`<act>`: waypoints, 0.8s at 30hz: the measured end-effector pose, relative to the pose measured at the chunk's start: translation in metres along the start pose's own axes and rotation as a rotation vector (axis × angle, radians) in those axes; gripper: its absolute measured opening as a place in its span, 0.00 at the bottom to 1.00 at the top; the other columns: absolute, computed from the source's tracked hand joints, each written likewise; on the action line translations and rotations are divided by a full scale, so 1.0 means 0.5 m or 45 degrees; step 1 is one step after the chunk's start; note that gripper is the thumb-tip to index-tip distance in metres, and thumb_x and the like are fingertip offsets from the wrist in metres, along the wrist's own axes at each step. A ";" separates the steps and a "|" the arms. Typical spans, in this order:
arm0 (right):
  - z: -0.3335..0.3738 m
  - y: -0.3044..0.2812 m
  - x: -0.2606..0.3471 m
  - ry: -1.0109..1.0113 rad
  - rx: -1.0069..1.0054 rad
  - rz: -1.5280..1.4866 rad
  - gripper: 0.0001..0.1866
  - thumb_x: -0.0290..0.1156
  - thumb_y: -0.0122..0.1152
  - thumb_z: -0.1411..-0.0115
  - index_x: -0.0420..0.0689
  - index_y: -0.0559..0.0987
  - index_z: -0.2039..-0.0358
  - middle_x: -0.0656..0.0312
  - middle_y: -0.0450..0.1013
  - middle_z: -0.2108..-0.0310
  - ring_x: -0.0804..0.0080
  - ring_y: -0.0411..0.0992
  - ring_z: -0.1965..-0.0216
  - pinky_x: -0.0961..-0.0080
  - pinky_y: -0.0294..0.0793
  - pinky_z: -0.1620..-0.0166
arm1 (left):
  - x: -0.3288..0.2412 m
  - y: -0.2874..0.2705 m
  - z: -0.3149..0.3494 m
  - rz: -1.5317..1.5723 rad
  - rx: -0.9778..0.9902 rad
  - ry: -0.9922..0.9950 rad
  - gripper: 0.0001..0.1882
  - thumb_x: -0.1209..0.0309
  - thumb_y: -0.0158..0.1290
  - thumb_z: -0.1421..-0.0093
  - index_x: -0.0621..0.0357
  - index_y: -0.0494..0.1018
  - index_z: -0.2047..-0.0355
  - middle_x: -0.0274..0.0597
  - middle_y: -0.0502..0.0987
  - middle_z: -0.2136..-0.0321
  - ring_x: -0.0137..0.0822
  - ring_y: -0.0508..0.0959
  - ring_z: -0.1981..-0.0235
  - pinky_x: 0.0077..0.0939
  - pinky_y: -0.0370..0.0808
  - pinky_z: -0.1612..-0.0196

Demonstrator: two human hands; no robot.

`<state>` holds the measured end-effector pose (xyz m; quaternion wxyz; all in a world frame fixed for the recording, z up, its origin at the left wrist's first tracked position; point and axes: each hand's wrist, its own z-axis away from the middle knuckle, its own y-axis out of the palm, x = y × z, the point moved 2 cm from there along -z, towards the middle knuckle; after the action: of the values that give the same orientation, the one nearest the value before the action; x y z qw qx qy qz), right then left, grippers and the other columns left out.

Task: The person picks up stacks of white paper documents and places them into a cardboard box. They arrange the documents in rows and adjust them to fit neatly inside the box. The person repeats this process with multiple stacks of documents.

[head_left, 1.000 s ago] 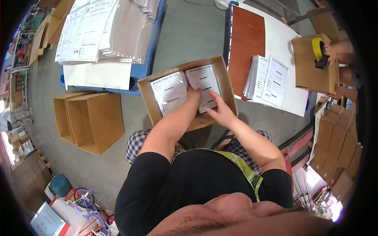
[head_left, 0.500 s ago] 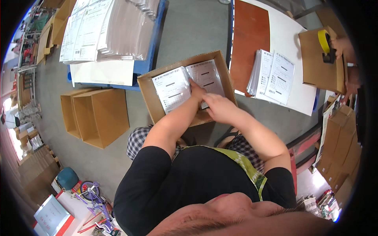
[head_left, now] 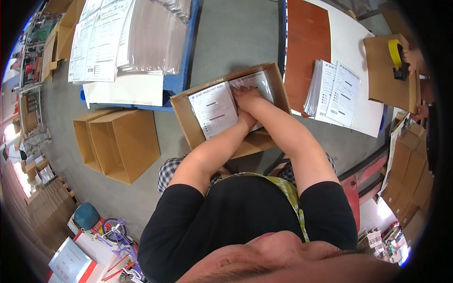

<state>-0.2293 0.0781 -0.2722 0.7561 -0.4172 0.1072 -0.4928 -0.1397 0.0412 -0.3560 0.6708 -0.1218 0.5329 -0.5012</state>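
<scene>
The left hand (head_left: 247, 119) is partly beneath the right hand (head_left: 247, 97); its grip I cannot tell. The right spreads its fingers over the right packet stack (head_left: 267, 86). Left to right: two brown cartons (head_left: 126, 146), the open carton (head_left: 185, 118) with the left packet stack (head_left: 213, 109) beside the right one, fanned packets (head_left: 343, 96), a co-worker's hand (head_left: 415, 60) on a tape dispenser (head_left: 400, 71).

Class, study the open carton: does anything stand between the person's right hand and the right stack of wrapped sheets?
Possibly the left hand, partly hidden beneath the right hand. Nothing else visible does: the right hand lies over the right stack inside the open carton.
</scene>
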 end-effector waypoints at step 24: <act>0.065 0.044 -0.089 0.724 -0.399 -0.957 0.38 0.21 0.48 0.47 0.45 0.52 0.34 0.54 0.47 0.32 0.56 0.47 0.32 0.65 0.51 0.33 | -0.003 -0.048 -0.024 1.103 -0.495 -0.900 0.40 0.77 0.51 0.52 0.65 0.48 0.38 0.60 0.67 0.48 0.50 0.72 0.49 0.40 0.74 0.54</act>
<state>-0.2183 0.1360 -0.2789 0.3951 -0.3847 0.2243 -0.8035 -0.1625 0.0356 -0.3433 0.9165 -0.1734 0.3605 -0.0037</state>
